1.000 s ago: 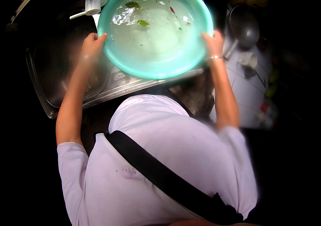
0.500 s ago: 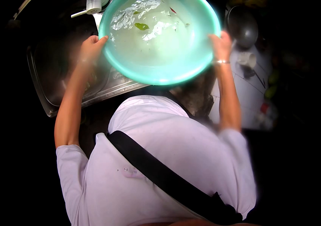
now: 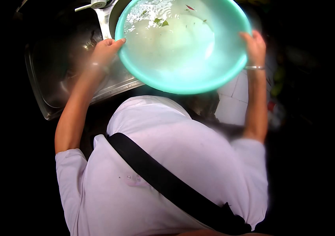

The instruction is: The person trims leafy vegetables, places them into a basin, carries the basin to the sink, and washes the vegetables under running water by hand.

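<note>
A large turquoise plastic basin point(image 3: 183, 87) is held up in front of me. Cloudy water point(image 3: 167, 51) lies inside, and the light glares on its surface. A green leaf point(image 3: 161, 22) and a small red piece point(image 3: 190, 7) float in it, with a few tiny bits. My left hand point(image 3: 107, 51) grips the left rim, its thumb over the edge. On the opposite rim, my right hand point(image 3: 256, 49) is closed in the same way, a bracelet at its wrist. The fingers under the rim are hidden on both sides.
A stainless steel sink point(image 3: 53, 84) lies to the left, its metal edge running under the basin's left side. Green scraps sit in it. A white-handled fitting point(image 3: 96, 4) is at the top. White tiles point(image 3: 232, 104) show at the right, near a blurred red and white item point(image 3: 273, 108).
Both hands have carried the basin to the right, away from the sink and over the white tiles. The leaf and red piece have shifted in the water.
</note>
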Action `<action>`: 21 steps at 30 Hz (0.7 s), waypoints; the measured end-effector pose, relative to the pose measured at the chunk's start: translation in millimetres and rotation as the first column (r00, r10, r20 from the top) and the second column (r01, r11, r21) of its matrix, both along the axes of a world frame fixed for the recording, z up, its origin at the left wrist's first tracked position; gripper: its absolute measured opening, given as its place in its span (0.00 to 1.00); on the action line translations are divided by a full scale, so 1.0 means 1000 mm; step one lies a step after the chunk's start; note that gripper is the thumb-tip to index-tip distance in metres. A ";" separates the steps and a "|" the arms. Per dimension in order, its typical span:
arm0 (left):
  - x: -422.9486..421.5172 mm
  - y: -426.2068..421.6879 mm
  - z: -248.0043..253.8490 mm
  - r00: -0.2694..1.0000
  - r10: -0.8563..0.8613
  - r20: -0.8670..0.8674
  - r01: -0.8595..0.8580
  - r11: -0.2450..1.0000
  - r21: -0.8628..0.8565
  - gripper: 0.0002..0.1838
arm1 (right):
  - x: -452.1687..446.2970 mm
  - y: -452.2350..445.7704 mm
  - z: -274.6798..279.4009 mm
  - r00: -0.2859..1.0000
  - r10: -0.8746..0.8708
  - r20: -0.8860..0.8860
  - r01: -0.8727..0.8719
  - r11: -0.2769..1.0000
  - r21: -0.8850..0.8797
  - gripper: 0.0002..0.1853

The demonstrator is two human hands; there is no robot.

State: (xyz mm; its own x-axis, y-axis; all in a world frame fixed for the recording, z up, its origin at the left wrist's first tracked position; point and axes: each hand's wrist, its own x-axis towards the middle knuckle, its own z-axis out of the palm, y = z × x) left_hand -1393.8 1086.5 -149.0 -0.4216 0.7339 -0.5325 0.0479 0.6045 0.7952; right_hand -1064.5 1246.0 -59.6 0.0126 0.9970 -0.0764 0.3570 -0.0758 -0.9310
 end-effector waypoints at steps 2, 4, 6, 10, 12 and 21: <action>0.003 -0.004 -0.006 0.998 0.008 0.060 -0.006 0.999 -0.034 0.15 | 0.001 -0.006 0.007 1.000 0.001 0.010 -0.001 1.000 -0.002 0.10; 0.007 -0.007 -0.016 0.996 -0.020 0.090 0.024 0.999 -0.038 0.15 | 0.001 -0.013 0.014 0.997 -0.003 0.082 0.001 1.000 0.016 0.09; 0.009 -0.010 -0.019 0.993 -0.035 0.109 0.041 0.998 -0.050 0.15 | 0.001 -0.016 0.017 0.993 0.001 0.117 -0.004 1.000 0.021 0.08; 0.016 -0.011 -0.016 0.989 -0.025 0.145 0.037 0.996 -0.084 0.15 | 0.001 -0.015 0.021 0.990 0.034 0.138 -0.039 0.999 0.031 0.07; 0.017 -0.011 -0.017 0.986 -0.019 0.163 0.036 0.994 -0.099 0.15 | 0.000 -0.014 0.025 0.985 0.044 0.165 -0.051 0.998 0.039 0.07; 0.023 -0.011 -0.023 0.984 -0.078 0.162 0.095 0.990 -0.103 0.16 | -0.009 -0.016 0.043 0.949 0.015 0.315 -0.029 0.999 0.040 0.08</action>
